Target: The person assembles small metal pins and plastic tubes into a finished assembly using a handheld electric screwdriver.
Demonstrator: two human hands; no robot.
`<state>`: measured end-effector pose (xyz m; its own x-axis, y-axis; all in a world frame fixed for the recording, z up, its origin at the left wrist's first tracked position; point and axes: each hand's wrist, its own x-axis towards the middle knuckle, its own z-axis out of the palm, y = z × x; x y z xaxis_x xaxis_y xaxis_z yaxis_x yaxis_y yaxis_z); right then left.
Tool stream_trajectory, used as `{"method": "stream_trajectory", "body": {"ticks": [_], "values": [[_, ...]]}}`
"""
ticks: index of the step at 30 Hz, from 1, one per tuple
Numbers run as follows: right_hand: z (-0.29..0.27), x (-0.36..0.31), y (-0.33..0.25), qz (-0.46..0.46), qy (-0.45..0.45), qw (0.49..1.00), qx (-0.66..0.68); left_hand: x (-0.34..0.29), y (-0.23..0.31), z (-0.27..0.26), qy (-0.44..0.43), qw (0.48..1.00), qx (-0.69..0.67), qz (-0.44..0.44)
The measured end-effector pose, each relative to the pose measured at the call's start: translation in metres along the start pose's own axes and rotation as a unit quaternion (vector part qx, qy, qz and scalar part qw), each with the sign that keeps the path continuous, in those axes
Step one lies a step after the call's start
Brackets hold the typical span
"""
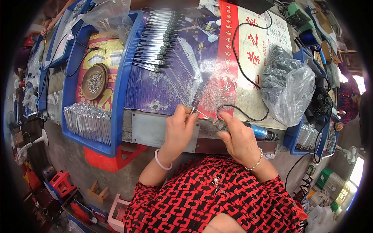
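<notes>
My left hand (180, 128) is closed near the front edge of the table, pinching a small dark metal part (195, 106) between thumb and fingers. In my right hand (241, 139) lies a power screwdriver with a blue body (259, 132). Its thin bit (202, 113) points left and reaches the part, though my fingers hide the exact contact. Beyond my left hand, many slim silver metal pieces with dark rods (159, 42) lie side by side in a row. Tiny bright bits (229, 87) are scattered on the sheet ahead of my right hand.
At the left, a blue tray (126, 77) holds upright silver strips (87, 120) and a round bowl (93, 88) of small metal pieces. A clear plastic bag (287, 89) of dark parts sits at the right. A black cable (243, 64) loops across the table. Another person (348, 95) is at the far right.
</notes>
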<state>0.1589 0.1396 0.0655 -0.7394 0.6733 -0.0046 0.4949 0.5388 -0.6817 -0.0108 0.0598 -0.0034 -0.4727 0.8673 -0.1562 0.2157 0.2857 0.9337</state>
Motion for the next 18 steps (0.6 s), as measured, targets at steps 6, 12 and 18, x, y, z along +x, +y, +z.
{"method": "stream_trajectory", "body": {"ticks": [6,12,18], "values": [[-0.003,0.006,0.014,-0.171,0.033,0.983,-0.060,0.000,-0.002,0.001,-0.022,1.000,-0.005,0.001],[-0.006,0.000,-0.006,0.043,-0.073,0.996,-0.006,-0.001,-0.001,-0.001,-0.026,0.999,0.018,0.007],[0.001,0.002,-0.003,0.031,-0.084,0.996,-0.002,0.000,0.003,-0.004,-0.015,0.999,0.029,0.014]]}}
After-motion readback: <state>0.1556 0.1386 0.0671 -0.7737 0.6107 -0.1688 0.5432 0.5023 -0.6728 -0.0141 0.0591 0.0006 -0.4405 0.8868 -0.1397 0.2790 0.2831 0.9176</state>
